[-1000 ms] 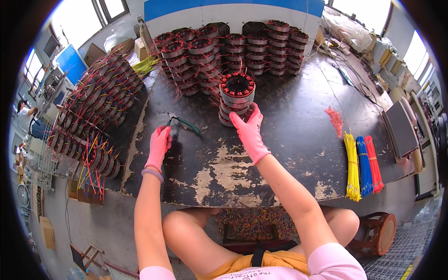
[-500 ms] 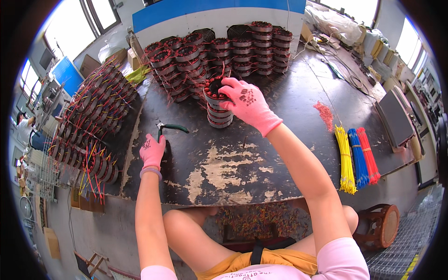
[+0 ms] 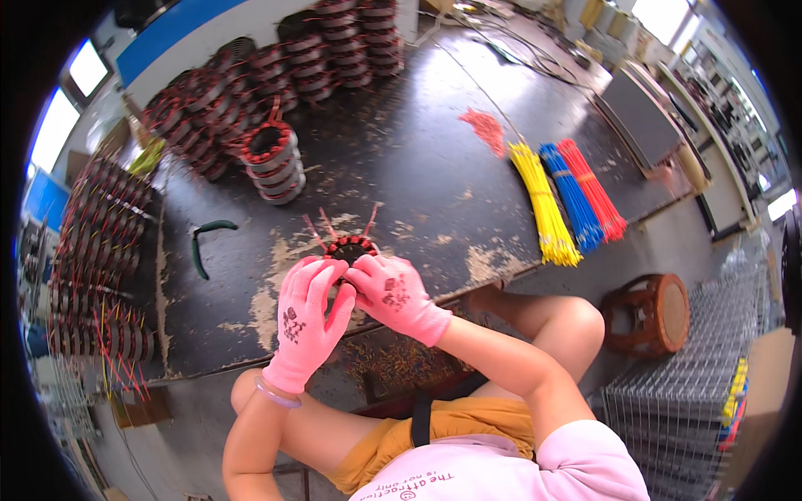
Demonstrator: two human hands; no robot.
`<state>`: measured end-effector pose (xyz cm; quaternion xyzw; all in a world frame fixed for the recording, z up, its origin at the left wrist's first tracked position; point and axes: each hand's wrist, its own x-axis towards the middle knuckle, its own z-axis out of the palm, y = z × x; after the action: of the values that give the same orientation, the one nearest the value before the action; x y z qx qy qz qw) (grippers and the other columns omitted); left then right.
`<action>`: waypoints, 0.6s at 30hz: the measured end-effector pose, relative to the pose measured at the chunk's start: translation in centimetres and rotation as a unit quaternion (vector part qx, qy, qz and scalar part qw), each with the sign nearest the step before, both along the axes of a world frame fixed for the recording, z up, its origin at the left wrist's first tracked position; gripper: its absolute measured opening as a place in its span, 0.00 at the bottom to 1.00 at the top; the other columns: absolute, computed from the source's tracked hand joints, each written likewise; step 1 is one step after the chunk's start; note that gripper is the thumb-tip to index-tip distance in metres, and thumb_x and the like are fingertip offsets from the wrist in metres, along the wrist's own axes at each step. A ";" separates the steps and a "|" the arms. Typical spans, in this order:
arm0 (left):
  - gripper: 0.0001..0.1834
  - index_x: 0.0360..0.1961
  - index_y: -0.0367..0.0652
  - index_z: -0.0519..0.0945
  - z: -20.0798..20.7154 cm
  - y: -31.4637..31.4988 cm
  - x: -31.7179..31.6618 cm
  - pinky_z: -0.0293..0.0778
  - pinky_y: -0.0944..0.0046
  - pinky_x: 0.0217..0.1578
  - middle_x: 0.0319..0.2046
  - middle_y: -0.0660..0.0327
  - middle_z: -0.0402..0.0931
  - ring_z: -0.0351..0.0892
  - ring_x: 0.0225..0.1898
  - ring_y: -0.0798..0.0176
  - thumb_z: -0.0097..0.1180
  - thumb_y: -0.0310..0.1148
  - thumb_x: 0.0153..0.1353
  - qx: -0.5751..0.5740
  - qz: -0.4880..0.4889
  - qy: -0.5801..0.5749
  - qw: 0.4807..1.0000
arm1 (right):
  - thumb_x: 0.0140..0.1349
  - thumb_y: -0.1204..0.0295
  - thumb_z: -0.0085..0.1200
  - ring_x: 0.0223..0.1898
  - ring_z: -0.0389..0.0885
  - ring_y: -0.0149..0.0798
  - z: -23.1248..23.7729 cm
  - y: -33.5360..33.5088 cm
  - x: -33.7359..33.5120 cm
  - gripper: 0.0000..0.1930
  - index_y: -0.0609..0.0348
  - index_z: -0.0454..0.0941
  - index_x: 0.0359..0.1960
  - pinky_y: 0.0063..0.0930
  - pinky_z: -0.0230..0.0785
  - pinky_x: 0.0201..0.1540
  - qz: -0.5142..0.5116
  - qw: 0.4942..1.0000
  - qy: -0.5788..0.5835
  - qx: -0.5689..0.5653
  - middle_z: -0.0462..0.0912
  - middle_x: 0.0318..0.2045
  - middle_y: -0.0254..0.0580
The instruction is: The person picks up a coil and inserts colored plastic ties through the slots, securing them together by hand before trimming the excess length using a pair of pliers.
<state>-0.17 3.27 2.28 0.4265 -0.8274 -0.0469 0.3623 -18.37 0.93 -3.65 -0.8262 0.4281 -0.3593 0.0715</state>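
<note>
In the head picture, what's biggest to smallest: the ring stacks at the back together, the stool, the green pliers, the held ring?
1. Ring stacks
2. Stool
Unsure: pliers or held ring; the left hand and right hand hide part of it.

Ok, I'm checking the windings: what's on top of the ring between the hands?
On the ring, red windings line the far rim, where red wires stick out. The left hand and right hand cover its near side, so windings there are hidden.
</note>
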 end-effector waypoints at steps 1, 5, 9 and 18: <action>0.22 0.56 0.40 0.77 -0.4 -0.1 -1.5 0.71 0.48 0.59 0.52 0.51 0.78 0.76 0.55 0.43 0.65 0.32 0.61 0.025 -0.017 -0.003 1.000 | 0.55 0.68 0.65 0.38 0.83 0.48 -1.4 0.3 -0.1 0.12 0.53 0.80 0.41 0.41 0.78 0.41 -0.002 1.000 -0.024 0.015 0.81 0.38 0.40; 0.24 0.59 0.37 0.75 -1.6 -0.9 -3.0 0.72 0.48 0.54 0.50 0.49 0.77 0.77 0.52 0.42 0.62 0.36 0.65 0.174 0.023 0.049 0.983 | 0.57 0.69 0.66 0.48 0.85 0.50 1.7 2.5 -3.7 0.14 0.55 0.81 0.45 0.39 0.79 0.50 0.033 0.986 -0.130 0.098 0.84 0.52 0.45; 0.27 0.58 0.39 0.75 -3.7 -1.4 -2.6 0.70 0.49 0.58 0.49 0.52 0.77 0.77 0.52 0.46 0.66 0.40 0.62 0.034 0.056 -0.203 0.977 | 0.59 0.63 0.65 0.40 0.85 0.49 3.9 2.3 -17.6 0.12 0.54 0.81 0.40 0.41 0.78 0.42 -0.242 0.970 -0.019 0.025 0.85 0.39 0.42; 0.25 0.54 0.41 0.77 -2.2 0.0 -2.3 0.69 0.47 0.63 0.49 0.53 0.77 0.73 0.58 0.41 0.67 0.28 0.53 0.095 -0.014 -0.196 0.976 | 0.64 0.52 0.61 0.39 0.86 0.48 3.6 3.3 -28.7 0.17 0.54 0.81 0.32 0.44 0.75 0.41 -0.446 0.859 0.078 0.239 0.86 0.34 0.44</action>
<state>-2.47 3.26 0.08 0.4481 -0.8801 -0.0461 0.1499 -47.09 4.19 -0.05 -0.5295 0.8279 -0.1733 0.0650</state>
